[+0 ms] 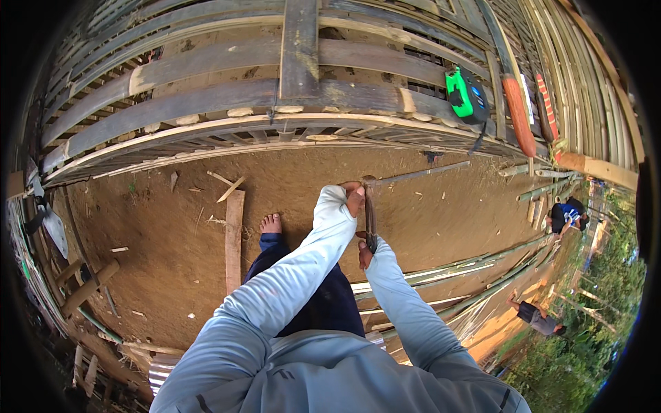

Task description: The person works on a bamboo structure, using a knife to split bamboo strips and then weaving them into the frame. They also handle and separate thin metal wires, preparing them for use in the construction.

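My left hand (354, 197) is closed, fingers curled near the top end of a narrow, dark brown tool (370, 213). My right hand (365, 255) grips the lower, darker end of that tool, which might be a knife; its exact kind is hard to make out. From beside my left hand, a thin greyish strip (423, 172) reaches out to the right. Whether my left fingers pinch this strip or the tool's tip is not clear. Both hands are over the dirt ground, in front of a slatted bamboo platform (206, 103).
A green-and-black tape measure (468, 95), a brown-handled blade (516, 113) and a red-striped tool (547, 107) lie on the platform. A plank (234, 241) lies near my bare foot (270, 223). Bamboo poles (447, 275) stretch rightward. Two people (540, 318) are farther off.
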A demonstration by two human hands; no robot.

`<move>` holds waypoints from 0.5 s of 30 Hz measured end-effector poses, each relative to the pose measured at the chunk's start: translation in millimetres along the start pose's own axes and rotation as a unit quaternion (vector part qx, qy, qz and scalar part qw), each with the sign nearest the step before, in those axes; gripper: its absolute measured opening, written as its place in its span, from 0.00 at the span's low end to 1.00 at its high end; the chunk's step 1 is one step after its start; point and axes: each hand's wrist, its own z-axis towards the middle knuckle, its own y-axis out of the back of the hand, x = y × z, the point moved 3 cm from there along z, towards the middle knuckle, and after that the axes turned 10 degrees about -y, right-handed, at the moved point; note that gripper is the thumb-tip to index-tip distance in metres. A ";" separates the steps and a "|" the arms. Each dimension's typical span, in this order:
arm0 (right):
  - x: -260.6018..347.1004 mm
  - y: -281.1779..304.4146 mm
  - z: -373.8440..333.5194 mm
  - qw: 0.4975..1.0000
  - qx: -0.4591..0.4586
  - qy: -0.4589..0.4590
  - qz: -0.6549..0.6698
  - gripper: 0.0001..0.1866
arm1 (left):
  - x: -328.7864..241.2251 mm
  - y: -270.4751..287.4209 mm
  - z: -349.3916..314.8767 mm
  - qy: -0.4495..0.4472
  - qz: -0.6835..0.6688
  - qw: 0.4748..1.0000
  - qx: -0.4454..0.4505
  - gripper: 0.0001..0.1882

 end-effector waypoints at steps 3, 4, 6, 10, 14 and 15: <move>-19.7 12.3 3.9 0.971 -0.097 0.119 -0.185 0.10 | -23.2 -2.9 -9.4 0.018 -0.024 0.999 0.036 0.14; -22.6 16.4 -0.1 0.949 -0.130 0.151 -0.244 0.10 | -32.0 -3.9 -15.7 0.029 -0.027 0.999 0.036 0.13; 12.0 19.2 -43.4 0.897 -0.182 0.196 -0.352 0.10 | -56.7 -4.7 -30.1 0.045 0.024 0.999 0.013 0.14; -68.6 26.3 -0.2 0.990 0.056 0.007 0.132 0.11 | -61.4 -8.2 -43.5 -0.015 0.082 0.995 0.057 0.11; -7.5 14.0 -79.3 0.982 0.144 0.102 0.070 0.25 | -66.6 -14.3 -53.8 0.042 -0.019 0.996 0.073 0.13; -6.9 13.0 -84.9 0.970 0.183 0.126 0.104 0.30 | -71.6 -16.3 -56.2 0.053 -0.024 0.995 0.085 0.13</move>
